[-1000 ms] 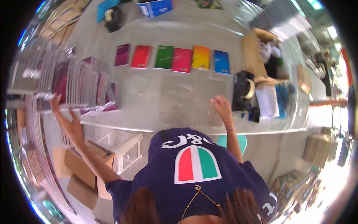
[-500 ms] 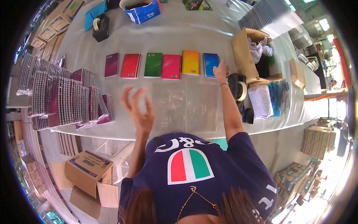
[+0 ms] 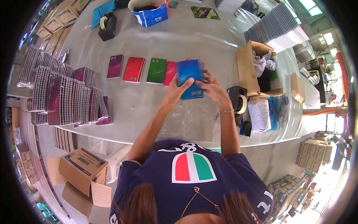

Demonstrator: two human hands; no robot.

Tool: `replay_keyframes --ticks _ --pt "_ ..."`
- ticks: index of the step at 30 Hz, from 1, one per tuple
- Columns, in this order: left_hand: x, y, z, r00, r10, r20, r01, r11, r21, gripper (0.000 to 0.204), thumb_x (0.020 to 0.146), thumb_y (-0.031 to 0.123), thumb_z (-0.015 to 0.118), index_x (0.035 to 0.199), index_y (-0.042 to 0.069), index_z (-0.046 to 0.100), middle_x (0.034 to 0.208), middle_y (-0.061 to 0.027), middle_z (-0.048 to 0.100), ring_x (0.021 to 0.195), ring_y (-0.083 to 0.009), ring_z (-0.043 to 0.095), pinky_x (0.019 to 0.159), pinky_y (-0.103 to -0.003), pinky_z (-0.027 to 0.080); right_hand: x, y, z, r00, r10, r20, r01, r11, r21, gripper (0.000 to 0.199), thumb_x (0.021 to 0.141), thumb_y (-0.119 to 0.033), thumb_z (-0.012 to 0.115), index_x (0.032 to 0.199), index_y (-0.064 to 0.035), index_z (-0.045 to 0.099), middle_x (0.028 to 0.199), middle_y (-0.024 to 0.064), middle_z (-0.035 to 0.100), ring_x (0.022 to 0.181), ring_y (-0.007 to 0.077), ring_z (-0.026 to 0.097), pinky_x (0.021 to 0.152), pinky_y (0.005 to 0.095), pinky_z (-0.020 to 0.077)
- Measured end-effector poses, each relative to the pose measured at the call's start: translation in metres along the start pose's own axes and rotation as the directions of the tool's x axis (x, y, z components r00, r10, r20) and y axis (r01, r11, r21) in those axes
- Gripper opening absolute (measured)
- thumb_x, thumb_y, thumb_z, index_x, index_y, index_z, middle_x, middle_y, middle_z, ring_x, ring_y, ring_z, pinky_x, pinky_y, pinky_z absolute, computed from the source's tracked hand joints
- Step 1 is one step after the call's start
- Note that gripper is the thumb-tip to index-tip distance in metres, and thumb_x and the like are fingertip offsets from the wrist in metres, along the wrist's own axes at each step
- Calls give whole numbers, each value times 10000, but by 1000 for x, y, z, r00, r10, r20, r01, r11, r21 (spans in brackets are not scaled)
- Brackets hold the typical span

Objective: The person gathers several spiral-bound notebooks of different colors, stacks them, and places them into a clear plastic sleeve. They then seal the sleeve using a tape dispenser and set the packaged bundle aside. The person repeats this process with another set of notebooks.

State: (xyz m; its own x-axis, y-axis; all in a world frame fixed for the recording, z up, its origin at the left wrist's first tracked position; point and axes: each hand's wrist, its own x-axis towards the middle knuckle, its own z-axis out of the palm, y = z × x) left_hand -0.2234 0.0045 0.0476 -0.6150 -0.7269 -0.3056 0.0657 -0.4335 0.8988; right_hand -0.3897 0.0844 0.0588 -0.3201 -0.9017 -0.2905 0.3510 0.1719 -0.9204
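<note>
A blue spiral notebook [image 3: 189, 71] is held up over the table between my two hands. My left hand [image 3: 178, 89] grips its left edge, thumb across the cover. On the right edge my right hand [image 3: 212, 86] is closed too, its fingers partly behind the cover and a little blurred. Behind it, the pink notebook [image 3: 170, 71] and the orange notebook [image 3: 200, 61] are mostly covered from sight. Left of these, a green notebook [image 3: 157, 70], a red notebook [image 3: 133, 69] and a purple notebook [image 3: 115, 66] lie in a row.
Wrapped stacks of spiral notebooks [image 3: 69, 97] stand at the left. To the right are a black tape dispenser [image 3: 235, 95], an open cardboard box [image 3: 246, 71] and a white packet [image 3: 258, 114]. Farther back sit another tape dispenser [image 3: 107, 31] and a blue container [image 3: 153, 16].
My right hand has taken the blue notebook from the row's right end and brought it left. My left hand, open before, has moved right and now grips it too.
</note>
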Motion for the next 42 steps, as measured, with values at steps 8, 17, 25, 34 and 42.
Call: replay_keyframes --ticks 8,17,25,34,42 --pt "-5 -17 -60 984 -173 -31 150 919 -366 526 889 297 690 1280 17 477 1177 -108 603 1051 -203 617 865 -360 538 96 80 1 764 -192 -616 -537 340 -772 968 736 -407 795 1423 -21 233 1349 315 383 1231 362 458 941 431 461" --pt "-18 -44 -96 976 -216 -37 157 806 -570 588 908 349 658 1338 21 427 1273 -119 559 1151 -261 571 995 -417 471 88 40 -19 970 -115 -213 38 941 -335 756 741 -92 784 1359 3 359 1173 201 563 1076 220 584 801 333 545" --pt "-17 -27 -88 995 -85 52 100 824 -558 527 921 279 643 1337 36 431 1262 -99 569 1139 -233 586 930 -366 514 55 42 64 973 -194 -128 45 697 -715 743 866 -349 693 1383 42 331 1249 276 486 1175 331 507 910 427 486" --pt "-19 -54 -117 991 -76 -112 -2 820 -572 455 841 109 718 1242 73 506 1165 -65 618 1075 -206 617 901 -340 522 122 86 72 880 -126 -458 -346 489 -800 985 704 -238 819 1443 22 222 1335 329 424 1253 456 416 1020 502 403" --pt "-31 -64 -137 990 -84 -117 0 811 -585 571 860 310 710 1320 76 466 1251 -87 577 1164 -203 564 953 -344 487 108 26 53 983 -162 -86 134 954 -267 764 766 14 731 1420 13 336 1202 157 584 1040 212 606 902 330 510"
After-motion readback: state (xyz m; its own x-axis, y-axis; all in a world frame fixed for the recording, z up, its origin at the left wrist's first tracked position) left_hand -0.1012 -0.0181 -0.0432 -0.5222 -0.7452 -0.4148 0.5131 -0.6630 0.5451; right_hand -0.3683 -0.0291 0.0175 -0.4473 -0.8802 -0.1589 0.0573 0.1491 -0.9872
